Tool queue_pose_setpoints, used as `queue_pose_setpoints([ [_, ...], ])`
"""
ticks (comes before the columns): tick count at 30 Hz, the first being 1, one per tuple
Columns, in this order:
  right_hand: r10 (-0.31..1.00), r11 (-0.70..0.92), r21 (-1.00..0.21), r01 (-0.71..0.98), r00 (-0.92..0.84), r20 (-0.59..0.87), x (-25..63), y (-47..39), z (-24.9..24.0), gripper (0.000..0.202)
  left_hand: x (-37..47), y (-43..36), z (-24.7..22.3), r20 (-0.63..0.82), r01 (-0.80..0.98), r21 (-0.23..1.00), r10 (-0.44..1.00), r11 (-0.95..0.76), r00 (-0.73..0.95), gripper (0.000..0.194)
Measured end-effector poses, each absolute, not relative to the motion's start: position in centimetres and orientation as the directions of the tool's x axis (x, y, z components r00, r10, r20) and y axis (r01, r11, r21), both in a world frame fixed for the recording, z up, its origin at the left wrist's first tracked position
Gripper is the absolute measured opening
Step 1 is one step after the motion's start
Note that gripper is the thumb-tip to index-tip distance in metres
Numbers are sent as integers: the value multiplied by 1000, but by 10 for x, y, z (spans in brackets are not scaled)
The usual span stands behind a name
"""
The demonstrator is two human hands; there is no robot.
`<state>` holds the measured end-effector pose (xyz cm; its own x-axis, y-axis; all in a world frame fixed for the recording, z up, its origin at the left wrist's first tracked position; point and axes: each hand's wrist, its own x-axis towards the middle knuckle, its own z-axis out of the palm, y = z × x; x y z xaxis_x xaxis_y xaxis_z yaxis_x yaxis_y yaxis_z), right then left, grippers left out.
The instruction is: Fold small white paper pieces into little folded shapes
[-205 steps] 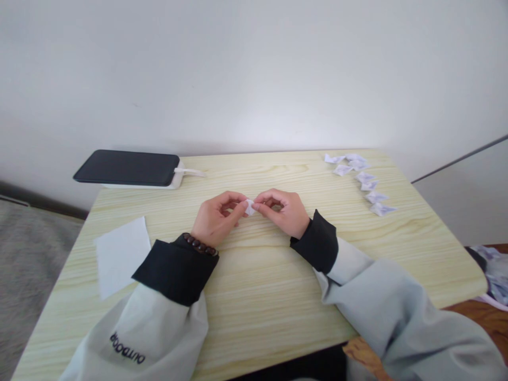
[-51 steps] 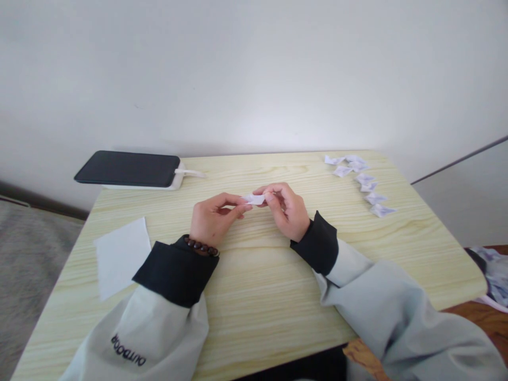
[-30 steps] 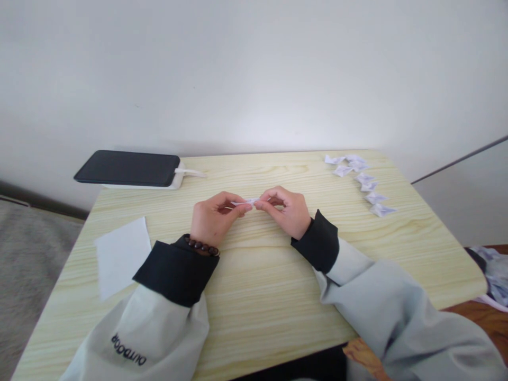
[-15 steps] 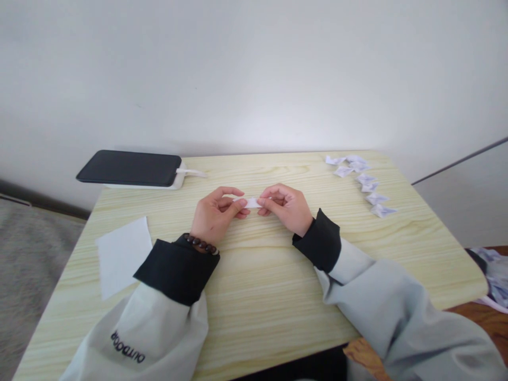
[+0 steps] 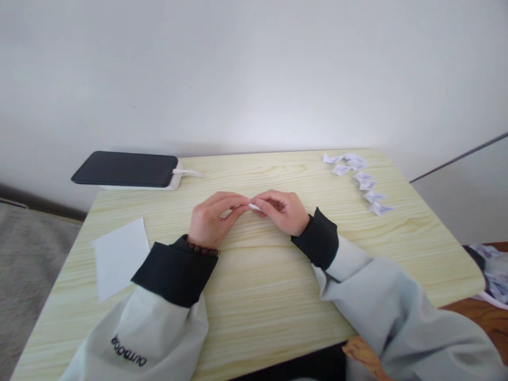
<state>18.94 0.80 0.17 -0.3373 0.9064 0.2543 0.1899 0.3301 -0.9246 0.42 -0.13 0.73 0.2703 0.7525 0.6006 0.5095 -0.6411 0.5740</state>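
Between my fingertips, just above the middle of the table, is a small folded piece of white paper (image 5: 254, 207). My left hand (image 5: 216, 216) pinches its left end, the thumb below the straightened fingers. On the other end, my right hand (image 5: 282, 210) has thumb and curled fingers closed. The two hands nearly touch, and most of the paper is hidden by them. A flat white paper sheet (image 5: 121, 258) lies to the left of my left forearm. Several small folded paper figures (image 5: 366, 185) rest in a curved row at the back right.
At the back left a black phone (image 5: 126, 168) lies on a white block, with a white cable (image 5: 189, 172) at its right end. The pale wooden table (image 5: 254, 296) meets a white wall (image 5: 254, 74) behind. Crumpled cloth-like material (image 5: 494, 272) shows past the right edge.
My left fingers have straightened and closed in at the paper, and the hands have come closer together. The paper now shows less and slants. The view has shifted slightly.
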Motion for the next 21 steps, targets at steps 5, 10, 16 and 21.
queue_pose_setpoints([
  [5,741,671,-626,398,-401,539,190,3,6,14,5,-3,8,602,521,566,752,-639,267,9],
  [10,666,742,-485,463,-429,610,191,5,4,13,6,-3,9,648,496,529,706,-688,287,6],
  [16,630,772,-449,450,-449,633,193,5,2,14,7,-4,9,629,512,530,719,-676,297,6],
  [21,620,781,-445,438,-454,641,192,5,3,10,7,-5,10,634,509,513,705,-691,318,6],
])
